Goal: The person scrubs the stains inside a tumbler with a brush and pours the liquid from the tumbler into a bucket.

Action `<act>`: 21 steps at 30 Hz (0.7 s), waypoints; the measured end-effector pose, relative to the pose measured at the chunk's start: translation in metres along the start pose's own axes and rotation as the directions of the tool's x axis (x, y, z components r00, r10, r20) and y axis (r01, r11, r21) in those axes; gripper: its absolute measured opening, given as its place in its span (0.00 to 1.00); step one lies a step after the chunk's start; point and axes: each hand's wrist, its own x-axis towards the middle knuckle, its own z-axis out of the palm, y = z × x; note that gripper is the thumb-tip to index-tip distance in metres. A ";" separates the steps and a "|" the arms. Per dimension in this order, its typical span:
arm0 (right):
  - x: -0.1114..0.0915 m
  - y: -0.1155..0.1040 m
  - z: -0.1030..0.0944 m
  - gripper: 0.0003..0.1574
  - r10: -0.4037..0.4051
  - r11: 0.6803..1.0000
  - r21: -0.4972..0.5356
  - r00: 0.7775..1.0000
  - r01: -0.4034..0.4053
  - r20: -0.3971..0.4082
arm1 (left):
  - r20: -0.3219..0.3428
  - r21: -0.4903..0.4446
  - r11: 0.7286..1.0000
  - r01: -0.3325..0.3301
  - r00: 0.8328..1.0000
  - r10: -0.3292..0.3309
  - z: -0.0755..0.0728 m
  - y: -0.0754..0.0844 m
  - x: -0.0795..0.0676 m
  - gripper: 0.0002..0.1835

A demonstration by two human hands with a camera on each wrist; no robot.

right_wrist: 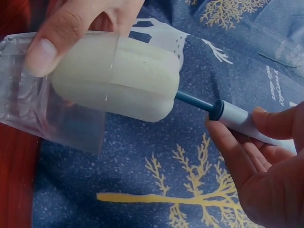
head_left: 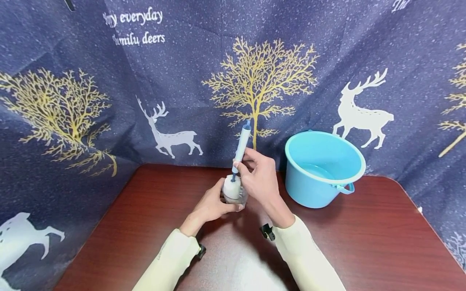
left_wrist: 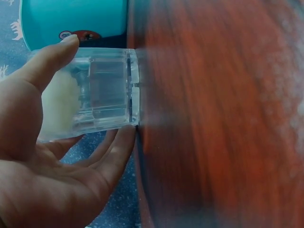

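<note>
My left hand (head_left: 211,205) grips a clear plastic cup (left_wrist: 109,90), thumb on one side and fingers on the other. The cup stands upright, its base at the table top. In my right hand (head_left: 262,178) is a sponge bottle brush, pinched by its pale blue handle (head_left: 242,147) just above the dark blue stem (right_wrist: 194,100). The brush's white sponge head (right_wrist: 142,78) sits partly inside the cup, its upper end sticking out above the rim. In the left wrist view the sponge's lower end shows through the wall, above the cup's bottom.
A light blue bucket (head_left: 311,188) with a handle stands on the red-brown wooden table (head_left: 160,194), right of my right hand. Behind the table hangs a dark blue cloth (head_left: 189,81) printed with deer and yellow trees.
</note>
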 end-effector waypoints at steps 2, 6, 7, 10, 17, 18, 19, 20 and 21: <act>0.001 0.002 0.001 0.11 0.001 1.000 0.011 1.000 -0.001 -0.009 | -0.003 0.009 1.000 -0.002 1.000 0.002 0.000 0.000 0.000 0.43; 0.002 0.005 0.001 0.12 0.008 0.999 0.031 1.000 -0.007 -0.022 | -0.013 0.033 0.999 -0.005 1.000 0.006 0.000 0.001 0.000 0.45; 0.002 0.005 0.001 0.13 0.008 0.999 0.037 1.000 -0.008 -0.025 | -0.016 0.037 0.999 -0.007 1.000 0.007 0.000 0.001 0.001 0.46; 0.002 0.006 0.001 0.13 0.003 0.999 0.047 0.999 -0.001 -0.032 | -0.020 0.049 0.999 -0.006 1.000 0.007 0.000 0.002 0.001 0.47; 0.002 0.007 0.003 0.13 -0.027 0.999 0.043 0.998 0.029 -0.049 | -0.026 0.061 0.998 -0.002 1.000 0.004 0.000 0.001 0.000 0.47; 0.002 0.007 0.003 0.13 -0.032 0.999 0.042 0.998 0.034 -0.051 | -0.026 0.060 0.998 -0.003 1.000 0.004 0.000 0.001 0.000 0.47; 0.002 0.007 0.003 0.13 -0.038 0.998 0.040 0.998 0.040 -0.053 | -0.026 0.058 0.998 -0.003 1.000 0.004 0.000 0.001 0.000 0.47; 0.003 0.008 0.003 0.13 -0.044 0.998 0.037 0.997 0.046 -0.056 | -0.025 0.054 0.999 -0.002 1.000 0.003 0.000 0.001 -0.001 0.46; 0.003 0.008 0.003 0.13 -0.049 0.998 0.034 0.997 0.051 -0.057 | -0.025 0.052 0.999 -0.001 1.000 0.003 0.000 0.001 -0.001 0.46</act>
